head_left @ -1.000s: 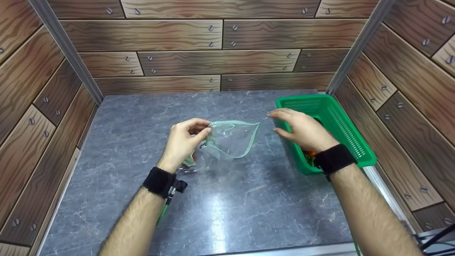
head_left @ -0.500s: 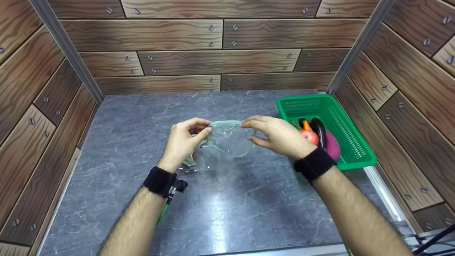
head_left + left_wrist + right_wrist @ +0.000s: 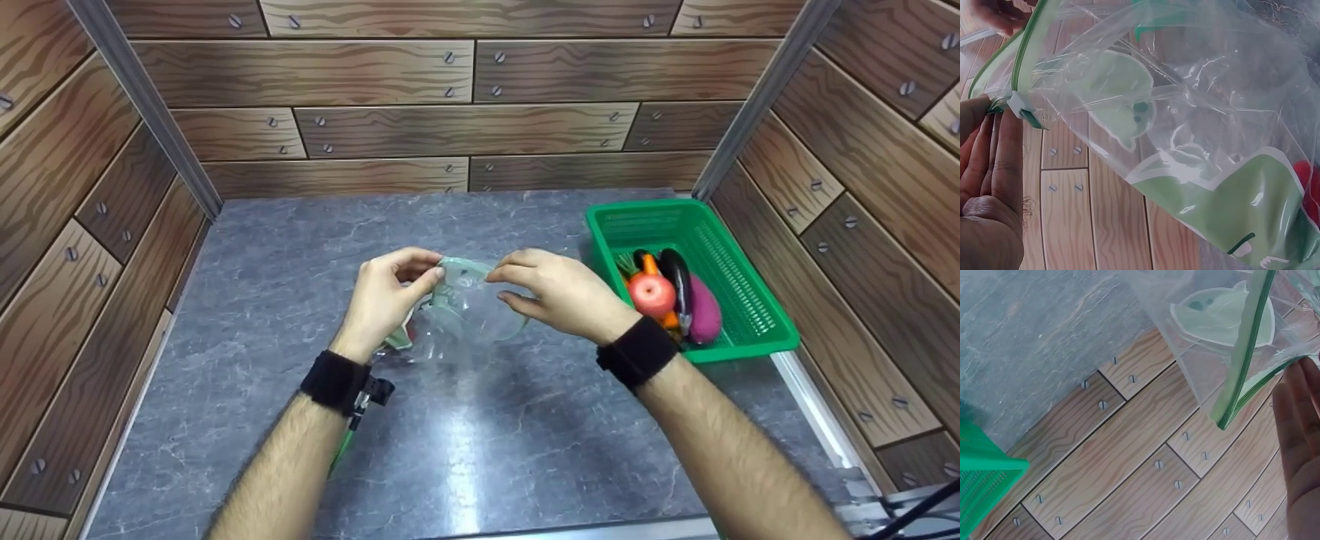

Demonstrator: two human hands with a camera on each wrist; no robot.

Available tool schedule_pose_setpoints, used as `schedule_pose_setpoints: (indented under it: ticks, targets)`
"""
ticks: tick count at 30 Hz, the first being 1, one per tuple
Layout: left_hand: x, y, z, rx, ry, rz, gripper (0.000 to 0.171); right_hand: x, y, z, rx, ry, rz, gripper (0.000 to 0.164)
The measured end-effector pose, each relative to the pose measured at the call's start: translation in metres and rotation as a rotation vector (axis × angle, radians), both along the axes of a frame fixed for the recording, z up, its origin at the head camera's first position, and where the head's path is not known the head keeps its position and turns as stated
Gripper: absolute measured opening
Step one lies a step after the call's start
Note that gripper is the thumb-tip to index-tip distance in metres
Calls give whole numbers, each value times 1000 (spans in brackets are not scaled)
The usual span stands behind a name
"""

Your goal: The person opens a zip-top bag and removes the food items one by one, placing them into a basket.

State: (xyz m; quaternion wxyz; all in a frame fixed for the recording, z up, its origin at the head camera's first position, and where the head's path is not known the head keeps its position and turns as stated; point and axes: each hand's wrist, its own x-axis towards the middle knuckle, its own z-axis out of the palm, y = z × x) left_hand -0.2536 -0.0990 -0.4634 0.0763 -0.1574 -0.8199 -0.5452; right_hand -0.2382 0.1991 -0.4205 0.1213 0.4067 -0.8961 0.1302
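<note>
A clear zip bag (image 3: 480, 319) with a pale green zip edge and printed green shapes hangs mouth upward over the table. My left hand (image 3: 390, 296) pinches its left top corner between thumb and fingers, beside a white slider (image 3: 1019, 104) seen in the left wrist view. At the mouth's other side, my right hand (image 3: 562, 296) touches the rim with fairly straight fingers (image 3: 1292, 416), the thumb held apart. The mouth stands parted. Something red (image 3: 1311, 188) shows at the bag's lower part; its kind cannot be made out.
A green plastic basket (image 3: 739, 300) stands at the right of the grey table (image 3: 300, 232). In it lie an apple (image 3: 651, 295), a dark eggplant (image 3: 676, 277), a carrot (image 3: 649, 264) and a purple oblong item (image 3: 704, 311). Wood-patterned walls enclose the table.
My right hand has moved left from over the basket to the bag's rim, which is now bent inward. The basket's contents came into view. The left hand stays at its corner.
</note>
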Motion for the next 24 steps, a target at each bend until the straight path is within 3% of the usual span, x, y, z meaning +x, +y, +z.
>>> schedule_pose_setpoints:
  ticks: [4, 9, 18, 24]
  targets:
    - [0, -1, 0, -5, 2, -3, 21, 2, -7, 0, -39, 20, 36, 25]
    - [1, -4, 0, 3, 1, -2, 21, -1, -20, -9, -22, -57, 56, 29]
    - [2, -5, -2, 5, 0, -1, 23, -23, -52, -31, 146, -221, -53, 44]
    - [3, -8, -2, 6, 1, 10, 21, -36, -70, -41, 239, -245, -94, 32]
